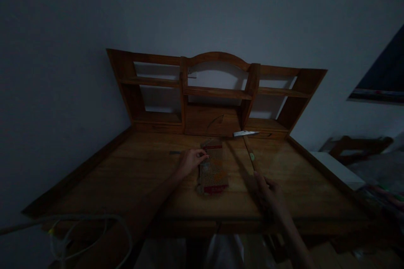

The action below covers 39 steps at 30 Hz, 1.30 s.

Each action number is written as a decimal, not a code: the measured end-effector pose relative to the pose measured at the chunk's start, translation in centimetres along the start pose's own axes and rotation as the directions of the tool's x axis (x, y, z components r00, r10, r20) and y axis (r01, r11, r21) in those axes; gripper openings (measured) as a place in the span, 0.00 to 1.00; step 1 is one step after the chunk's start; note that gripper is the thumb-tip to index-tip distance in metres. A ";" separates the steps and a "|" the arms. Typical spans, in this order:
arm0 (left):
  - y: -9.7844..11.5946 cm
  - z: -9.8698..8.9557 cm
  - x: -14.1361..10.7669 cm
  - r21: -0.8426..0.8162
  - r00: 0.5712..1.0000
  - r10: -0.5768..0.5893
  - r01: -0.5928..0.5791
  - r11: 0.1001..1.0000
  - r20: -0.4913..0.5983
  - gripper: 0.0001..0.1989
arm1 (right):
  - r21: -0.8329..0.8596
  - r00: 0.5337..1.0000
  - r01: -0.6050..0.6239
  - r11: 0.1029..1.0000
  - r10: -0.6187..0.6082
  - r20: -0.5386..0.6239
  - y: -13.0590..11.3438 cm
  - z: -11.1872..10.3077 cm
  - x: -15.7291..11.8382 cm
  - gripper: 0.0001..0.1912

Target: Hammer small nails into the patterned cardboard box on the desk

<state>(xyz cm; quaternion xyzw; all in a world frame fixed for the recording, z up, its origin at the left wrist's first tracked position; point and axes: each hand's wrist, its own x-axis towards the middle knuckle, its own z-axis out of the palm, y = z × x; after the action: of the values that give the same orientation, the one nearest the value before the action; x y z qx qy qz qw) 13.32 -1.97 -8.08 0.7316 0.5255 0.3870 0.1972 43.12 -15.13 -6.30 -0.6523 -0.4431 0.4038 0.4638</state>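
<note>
My right hand point(267, 187) is closed around the wooden handle of a hammer point(246, 133). The hammer's metal head is raised above the right half of the desk. Over a flat brown piece with red bands point(216, 170) and orange patches, my left hand point(193, 159) has thumb and forefinger pinched together. A tiny bright spot shows at those fingertips, too small to name. The brown piece lies on the wooden desk point(126, 176), looking like cardboard or a packet. Just left of my left hand, a small dark flat item point(174, 152) rests on the desk, partly hidden.
A wooden shelf unit point(217, 91) rises along the desk's back edge. Raised wooden sides border the desktop. A pale cord point(94, 217) loops at the lower left. To the right stand a wooden chair point(360, 145) and a white surface point(337, 169). The room is dim.
</note>
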 end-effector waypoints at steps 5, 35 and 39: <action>0.3 -0.2 -0.1 -0.075 0.998 -0.031 0.035 0.997 0.056 0.16 | -0.308 0.973 0.194 0.931 -0.224 -0.065 -0.2 -0.5 -0.6 0.29; 0.9 -0.8 -0.4 -0.054 1.000 0.017 -0.015 0.998 0.026 0.15 | -0.937 0.875 0.218 0.273 -0.479 0.064 -5.7 2.3 -7.4 0.20; 1.2 -0.9 -0.4 -0.056 1.000 -0.006 0.006 0.998 0.015 0.14 | -0.934 0.866 0.206 0.291 -0.500 0.035 -5.8 2.5 -7.4 0.21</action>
<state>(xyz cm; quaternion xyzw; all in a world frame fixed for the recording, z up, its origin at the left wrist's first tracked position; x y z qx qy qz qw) 13.30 -2.85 -6.83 0.7272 0.5151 0.3953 0.2228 37.53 -20.56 -0.45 -0.7281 -0.6576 -0.1147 0.1560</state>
